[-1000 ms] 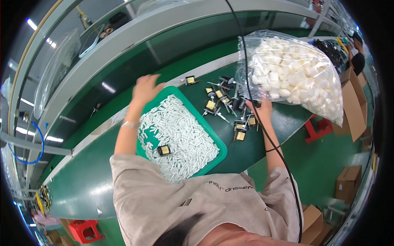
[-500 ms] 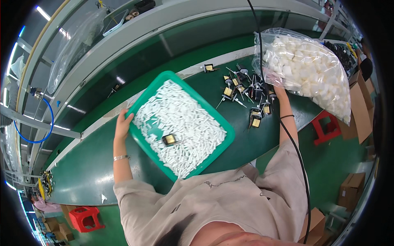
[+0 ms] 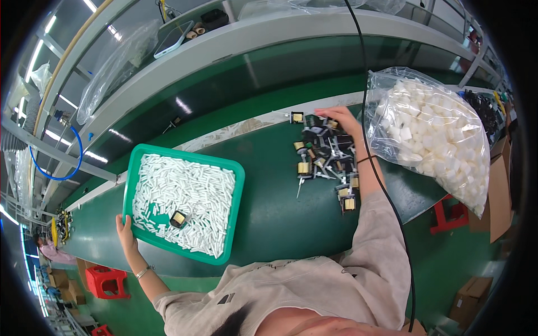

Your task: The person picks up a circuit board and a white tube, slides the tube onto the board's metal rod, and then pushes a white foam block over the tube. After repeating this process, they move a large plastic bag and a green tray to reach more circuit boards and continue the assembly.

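My left hand [image 3: 128, 238] grips the left rim of a green plastic tray [image 3: 239, 193], with the thumb along its edge. Many short white tubes [image 3: 188, 185] fill the tray. On top of them lies one small black component with a yellow block [image 3: 178, 219]. My right hand [image 3: 343, 119] reaches over the far side of a heap of similar black-and-yellow components with thin stems [image 3: 328, 148]. Its fingers stretch to the left along the heap, partly blurred. Just left of those fingertips sits a separate component [image 3: 296, 117].
A big clear bag of white foam-like pieces [image 3: 434, 134] stands right of my right arm. A black cable [image 3: 367, 112] hangs across that arm. Red stools [image 3: 106, 281] and cardboard boxes [image 3: 472, 299] stand on the floor. A grey rail [image 3: 269, 36] runs behind the green worktable [image 3: 280, 224].
The tray has shifted left and turned, with my left hand on its rim. My right hand has moved from beside the bag to the heap's far side. The heap is bunched closer together.
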Demonstrator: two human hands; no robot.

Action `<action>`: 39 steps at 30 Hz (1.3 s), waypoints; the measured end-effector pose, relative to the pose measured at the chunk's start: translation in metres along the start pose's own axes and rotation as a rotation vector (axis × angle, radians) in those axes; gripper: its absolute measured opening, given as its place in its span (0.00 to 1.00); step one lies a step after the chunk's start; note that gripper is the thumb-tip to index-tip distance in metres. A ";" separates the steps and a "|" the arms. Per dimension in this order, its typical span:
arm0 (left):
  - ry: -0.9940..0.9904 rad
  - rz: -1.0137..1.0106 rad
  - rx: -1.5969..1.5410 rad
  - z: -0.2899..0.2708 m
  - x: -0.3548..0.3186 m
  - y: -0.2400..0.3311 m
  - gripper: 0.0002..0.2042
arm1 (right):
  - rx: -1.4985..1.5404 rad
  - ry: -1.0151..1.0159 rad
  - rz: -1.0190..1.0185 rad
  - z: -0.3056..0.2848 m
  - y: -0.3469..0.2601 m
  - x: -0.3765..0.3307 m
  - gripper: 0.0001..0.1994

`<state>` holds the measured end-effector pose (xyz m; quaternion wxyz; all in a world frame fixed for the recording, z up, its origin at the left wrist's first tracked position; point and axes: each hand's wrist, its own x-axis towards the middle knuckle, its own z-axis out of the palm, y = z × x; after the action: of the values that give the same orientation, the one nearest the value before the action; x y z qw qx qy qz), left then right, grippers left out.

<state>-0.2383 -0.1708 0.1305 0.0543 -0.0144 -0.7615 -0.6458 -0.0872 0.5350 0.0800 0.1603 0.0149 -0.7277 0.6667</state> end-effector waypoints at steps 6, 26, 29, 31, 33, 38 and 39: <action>0.073 0.015 -0.077 -0.017 -0.039 0.007 0.04 | 0.087 -0.042 0.037 0.092 0.022 0.047 0.13; 0.268 -0.038 -0.169 -0.033 -0.089 -0.010 0.03 | -0.252 0.322 -0.419 0.224 0.077 0.109 0.06; 0.297 -0.051 -0.183 -0.023 -0.093 -0.003 0.03 | -1.236 0.839 -0.439 0.145 0.088 0.094 0.11; 0.293 -0.034 -0.186 -0.024 -0.088 -0.009 0.04 | -1.157 0.623 -0.252 0.152 0.090 0.083 0.12; 0.246 -0.026 -0.183 -0.024 -0.078 -0.011 0.04 | -0.961 0.385 -0.234 0.174 0.101 0.082 0.12; 0.175 -0.049 -0.211 0.011 -0.050 -0.008 0.04 | -0.586 0.152 -0.323 0.284 0.065 0.064 0.11; 0.149 -0.059 -0.231 0.025 -0.047 -0.003 0.04 | -0.486 0.027 -0.193 0.297 0.064 0.053 0.13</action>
<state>-0.1937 -0.1443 0.1185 0.0899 0.0499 -0.6758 -0.7298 -0.2155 0.2630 0.0142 0.2318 0.0365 -0.8596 0.4540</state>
